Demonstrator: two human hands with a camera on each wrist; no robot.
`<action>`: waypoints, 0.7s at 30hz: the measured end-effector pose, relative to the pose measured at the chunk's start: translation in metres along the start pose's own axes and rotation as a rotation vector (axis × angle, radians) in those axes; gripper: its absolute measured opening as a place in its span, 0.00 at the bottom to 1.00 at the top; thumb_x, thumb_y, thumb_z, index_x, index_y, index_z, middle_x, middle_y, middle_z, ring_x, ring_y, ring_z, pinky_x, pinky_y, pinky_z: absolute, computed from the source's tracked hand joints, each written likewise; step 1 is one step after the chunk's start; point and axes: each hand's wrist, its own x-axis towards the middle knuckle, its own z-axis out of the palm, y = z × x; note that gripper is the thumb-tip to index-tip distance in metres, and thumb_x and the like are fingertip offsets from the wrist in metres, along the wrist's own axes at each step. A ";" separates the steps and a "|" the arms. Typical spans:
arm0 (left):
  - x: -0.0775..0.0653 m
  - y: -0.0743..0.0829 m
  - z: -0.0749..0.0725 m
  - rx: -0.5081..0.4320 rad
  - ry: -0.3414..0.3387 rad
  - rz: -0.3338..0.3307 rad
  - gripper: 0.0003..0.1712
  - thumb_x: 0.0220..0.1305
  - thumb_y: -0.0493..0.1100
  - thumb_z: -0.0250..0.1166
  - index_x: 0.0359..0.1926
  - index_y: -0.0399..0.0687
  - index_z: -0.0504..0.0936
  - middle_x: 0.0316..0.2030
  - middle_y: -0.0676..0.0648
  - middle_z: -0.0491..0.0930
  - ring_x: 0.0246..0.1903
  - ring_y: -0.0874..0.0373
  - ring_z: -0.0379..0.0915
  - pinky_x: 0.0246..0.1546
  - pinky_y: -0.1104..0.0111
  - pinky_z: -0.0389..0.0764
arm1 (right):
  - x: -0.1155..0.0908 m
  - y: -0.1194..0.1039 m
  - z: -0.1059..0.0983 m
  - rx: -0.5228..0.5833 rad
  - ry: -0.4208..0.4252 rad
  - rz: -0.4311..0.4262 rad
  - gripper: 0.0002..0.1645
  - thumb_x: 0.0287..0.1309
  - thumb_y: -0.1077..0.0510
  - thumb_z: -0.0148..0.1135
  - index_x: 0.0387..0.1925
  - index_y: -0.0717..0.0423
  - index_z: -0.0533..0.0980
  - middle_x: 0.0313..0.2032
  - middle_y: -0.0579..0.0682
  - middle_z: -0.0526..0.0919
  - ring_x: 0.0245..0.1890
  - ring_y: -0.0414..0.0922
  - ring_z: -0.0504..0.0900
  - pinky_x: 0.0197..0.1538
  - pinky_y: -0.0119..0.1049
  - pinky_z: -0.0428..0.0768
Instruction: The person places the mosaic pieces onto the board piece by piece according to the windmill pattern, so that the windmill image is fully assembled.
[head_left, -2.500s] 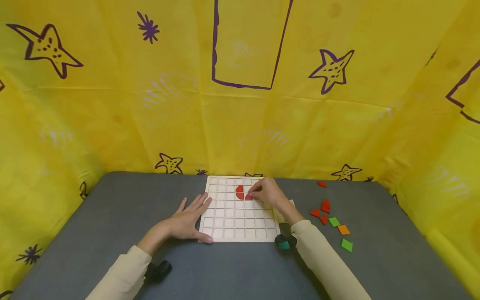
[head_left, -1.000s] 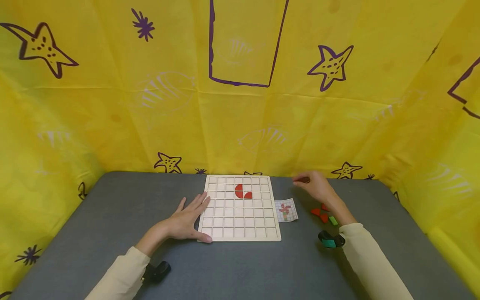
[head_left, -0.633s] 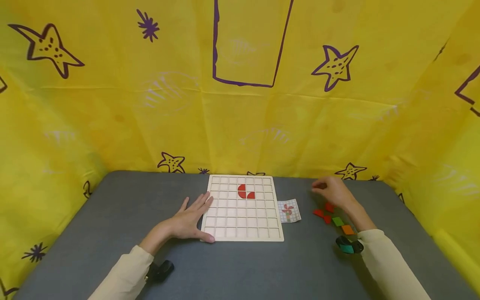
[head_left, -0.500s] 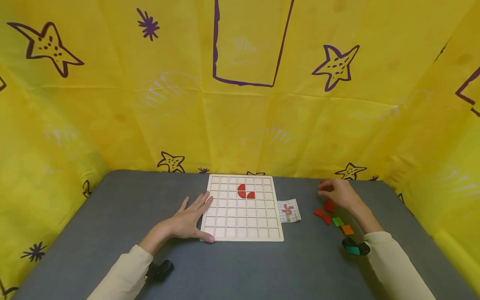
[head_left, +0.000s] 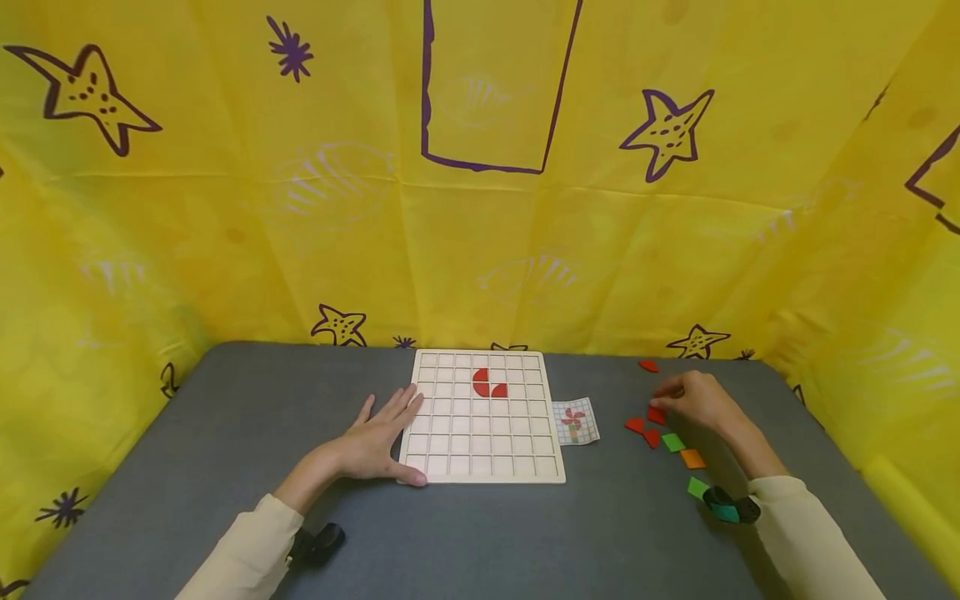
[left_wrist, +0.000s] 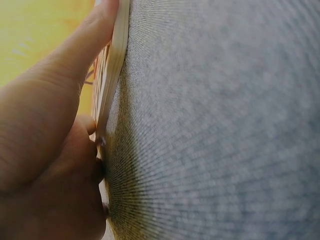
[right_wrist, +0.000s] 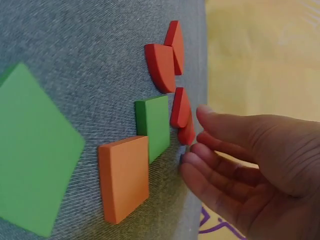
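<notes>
A wooden grid board point(head_left: 480, 446) lies on the table with red quarter-circle pieces point(head_left: 481, 382) in its upper middle cells. My left hand point(head_left: 371, 446) rests along the board's left side, fingers spread over the edge and thumb at the near left corner. In the left wrist view, the thumb lies against the board's rim point(left_wrist: 114, 65). Over at the right, my right hand point(head_left: 701, 402) hovers by a red piece point(head_left: 656, 415). The right wrist view shows its thumb and curved fingers apart, close to two overlapping red pieces point(right_wrist: 181, 107), holding nothing visible.
A small printed card point(head_left: 576, 421) with a pinwheel pattern sits against the board's right edge. More red pieces point(head_left: 643, 431), green diamonds point(head_left: 673, 442) and an orange diamond point(head_left: 692, 459) lie to the right. One red piece point(head_left: 648, 366) is farther back. Yellow cloth point(head_left: 480, 225) hangs behind.
My right hand has left the red piece it was placing on the board and moved right, past the far red piece, then nearer to the loose red pieces. My left hand stays put.
</notes>
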 end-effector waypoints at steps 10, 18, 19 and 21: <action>-0.002 -0.001 0.001 -0.017 0.002 0.005 0.71 0.47 0.69 0.72 0.77 0.38 0.44 0.77 0.38 0.37 0.75 0.39 0.31 0.67 0.38 0.26 | 0.004 0.001 -0.002 0.044 -0.062 0.019 0.19 0.55 0.57 0.72 0.41 0.70 0.82 0.34 0.56 0.86 0.32 0.50 0.83 0.35 0.42 0.81; -0.002 -0.001 0.001 -0.012 0.005 0.012 0.70 0.47 0.69 0.72 0.77 0.37 0.44 0.77 0.37 0.37 0.75 0.39 0.31 0.67 0.38 0.27 | 0.002 -0.002 -0.002 0.119 -0.069 0.003 0.15 0.54 0.61 0.72 0.39 0.67 0.80 0.32 0.53 0.84 0.30 0.45 0.81 0.33 0.37 0.80; -0.001 -0.002 0.001 -0.009 0.004 0.012 0.70 0.47 0.69 0.72 0.77 0.37 0.44 0.77 0.37 0.37 0.75 0.39 0.31 0.67 0.38 0.27 | 0.002 -0.002 -0.003 0.117 -0.062 -0.004 0.14 0.54 0.61 0.72 0.40 0.67 0.81 0.33 0.53 0.85 0.31 0.46 0.81 0.33 0.37 0.81; -0.001 -0.002 0.001 -0.009 0.005 0.013 0.70 0.47 0.69 0.72 0.77 0.37 0.44 0.77 0.37 0.37 0.75 0.39 0.31 0.67 0.38 0.27 | 0.002 -0.003 -0.004 0.105 -0.048 -0.022 0.13 0.55 0.61 0.71 0.40 0.66 0.82 0.34 0.54 0.86 0.32 0.47 0.83 0.35 0.39 0.82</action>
